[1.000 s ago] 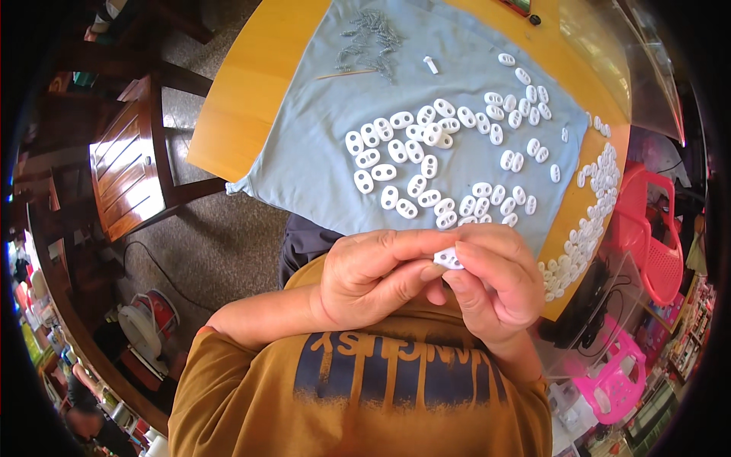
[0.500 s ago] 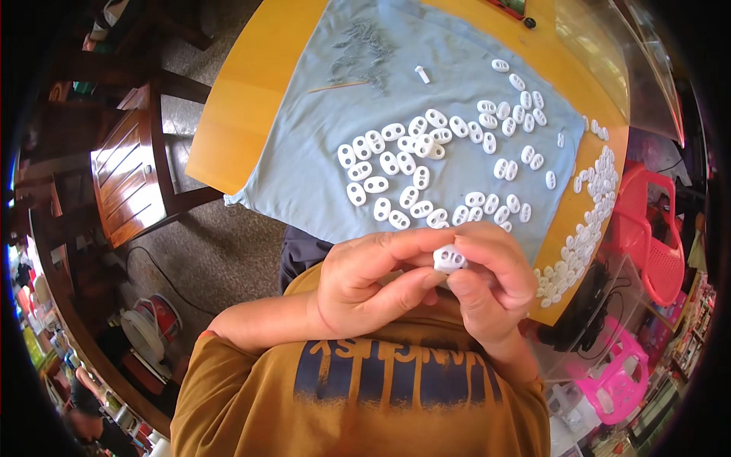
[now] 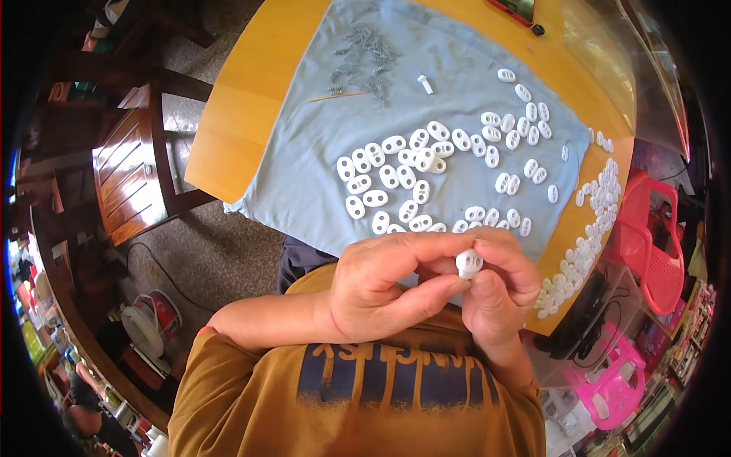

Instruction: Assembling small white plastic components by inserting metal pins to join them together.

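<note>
A white two-hole cord lock (image 3: 469,263) is pinched between the fingertips of both hands, close in front of my chest. My left hand (image 3: 388,286) reaches it from the left, index finger above and thumb below. On the other side my right hand (image 3: 501,286) curls its fingers and thumb round it. More white oval two-hole pieces (image 3: 389,177) are scattered over the blue cloth (image 3: 297,160) beyond my hands. Toward the far side of the cloth lie a heap of small metal springs (image 3: 364,57), a thin brown stick (image 3: 337,96) and a single white plunger-like part (image 3: 426,84).
The cloth covers much of a yellow table (image 3: 236,99). Along its right edge runs a pile of small white parts (image 3: 582,255). A red-edged device (image 3: 518,9) lies at the far edge. Red (image 3: 655,244) and pink plastic chairs (image 3: 613,385) stand right; a wooden chair (image 3: 133,171) stands left.
Both hands have shifted slightly to the right with the cord lock. The piece has turned a little between the fingertips. The table's contents appear slightly displaced in view.
</note>
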A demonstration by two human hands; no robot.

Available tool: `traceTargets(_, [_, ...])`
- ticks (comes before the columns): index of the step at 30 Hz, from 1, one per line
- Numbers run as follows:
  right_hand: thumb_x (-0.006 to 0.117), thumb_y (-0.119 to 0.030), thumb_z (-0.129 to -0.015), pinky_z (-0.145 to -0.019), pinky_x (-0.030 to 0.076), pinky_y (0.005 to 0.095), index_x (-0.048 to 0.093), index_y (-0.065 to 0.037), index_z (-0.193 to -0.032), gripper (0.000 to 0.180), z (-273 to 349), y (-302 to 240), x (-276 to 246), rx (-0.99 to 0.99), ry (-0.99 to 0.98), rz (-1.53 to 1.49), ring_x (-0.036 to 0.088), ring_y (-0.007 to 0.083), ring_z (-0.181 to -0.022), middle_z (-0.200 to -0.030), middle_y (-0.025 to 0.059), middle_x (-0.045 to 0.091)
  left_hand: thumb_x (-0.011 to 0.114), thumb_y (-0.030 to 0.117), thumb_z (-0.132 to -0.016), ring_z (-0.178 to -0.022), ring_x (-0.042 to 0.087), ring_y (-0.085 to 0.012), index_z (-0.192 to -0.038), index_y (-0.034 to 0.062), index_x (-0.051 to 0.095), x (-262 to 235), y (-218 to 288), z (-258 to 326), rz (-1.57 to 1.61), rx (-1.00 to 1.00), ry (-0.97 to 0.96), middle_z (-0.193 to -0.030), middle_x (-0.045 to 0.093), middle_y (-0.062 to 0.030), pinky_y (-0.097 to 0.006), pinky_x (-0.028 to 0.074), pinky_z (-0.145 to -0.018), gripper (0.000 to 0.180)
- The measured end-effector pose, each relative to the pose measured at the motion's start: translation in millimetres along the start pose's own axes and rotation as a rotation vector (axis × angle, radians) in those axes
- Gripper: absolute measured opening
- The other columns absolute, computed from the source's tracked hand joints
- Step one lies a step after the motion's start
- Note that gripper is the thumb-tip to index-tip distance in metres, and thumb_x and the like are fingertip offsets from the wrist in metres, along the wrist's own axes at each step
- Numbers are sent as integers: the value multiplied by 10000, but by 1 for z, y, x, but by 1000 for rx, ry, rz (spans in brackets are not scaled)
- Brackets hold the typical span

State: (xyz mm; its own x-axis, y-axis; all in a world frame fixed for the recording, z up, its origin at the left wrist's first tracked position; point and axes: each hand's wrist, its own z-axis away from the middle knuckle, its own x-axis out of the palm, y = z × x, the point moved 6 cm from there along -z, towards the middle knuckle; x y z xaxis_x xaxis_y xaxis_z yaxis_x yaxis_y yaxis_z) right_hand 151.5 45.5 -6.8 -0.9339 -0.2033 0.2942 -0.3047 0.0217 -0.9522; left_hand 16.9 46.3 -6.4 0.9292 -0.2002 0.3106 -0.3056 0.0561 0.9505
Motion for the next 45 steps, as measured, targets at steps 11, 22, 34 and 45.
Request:
traceTargets(11, [601,8,-767,-669,465,305,580,34,-1026,262,-5,-31,4,-287,2,561,579,243,-775,-911,136,612,524,29,-881,-708,562,-79,-1111,0,518,-20,14,-22,162,-217,11,-888,598,-59,-201,480,-605,231])
traceTargets(22, [600,68,-752,-562,457,283,611,22,-959,212,-23,-31,-19,-358,19,569,585,202,-634,-774,96,630,613,189,-840,-580,465,-38,-1242,-24,414,-116,131,-199,-559,397,410,-786,583,-33,-173,373,-525,497])
traceTargets(34, [623,40,-746,-546,454,280,620,16,-973,228,-21,-17,-23,-309,-69,404,576,199,-595,-707,64,605,624,90,-779,-963,549,-323,-1046,43,590,33,25,-214,-1229,628,-428,-1058,574,-145,-389,467,-788,274])
traceTargets(45, [643,48,-718,-510,433,288,618,29,-963,247,-20,-19,-36,-259,-12,303,560,209,-588,-714,82,594,519,239,-843,-1160,424,-276,-1128,7,551,53,-16,-225,-1596,556,-607,-1206,508,-111,-393,301,-977,369])
